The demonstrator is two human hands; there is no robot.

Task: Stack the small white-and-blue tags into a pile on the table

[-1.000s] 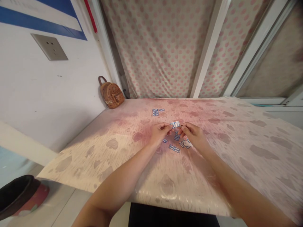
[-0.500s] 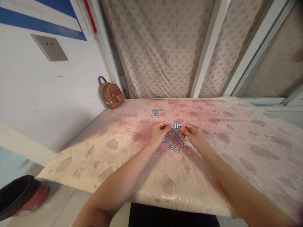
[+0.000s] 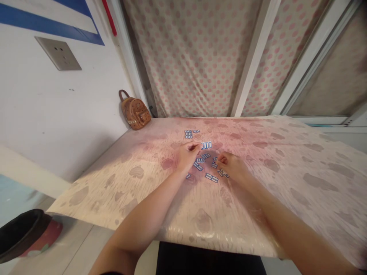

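Head view: blue-and-white pieces on a patterned tablecloth (image 3: 137, 198).
Left hand (image 3: 185, 157): thumb and fingers pinched on one end of a held piece (image 3: 207, 145), the remainder jutting out rightward past the fingertips.
Right hand (image 3: 233, 165): fingers drawn close together beside a loose piece (image 3: 214, 165); whether they grip it, I cannot tell.
Scattered pieces (image 3: 211, 178): between the hands and nearer the wearer.
Neat block (image 3: 188, 134): beyond the left hand, apart from its fingers.

held piece (image 3: 207, 145): end hidden by left fingers (image 3: 196, 147) | container (image 3: 43, 240): cut off left | poster (image 3: 57, 29): cut off top
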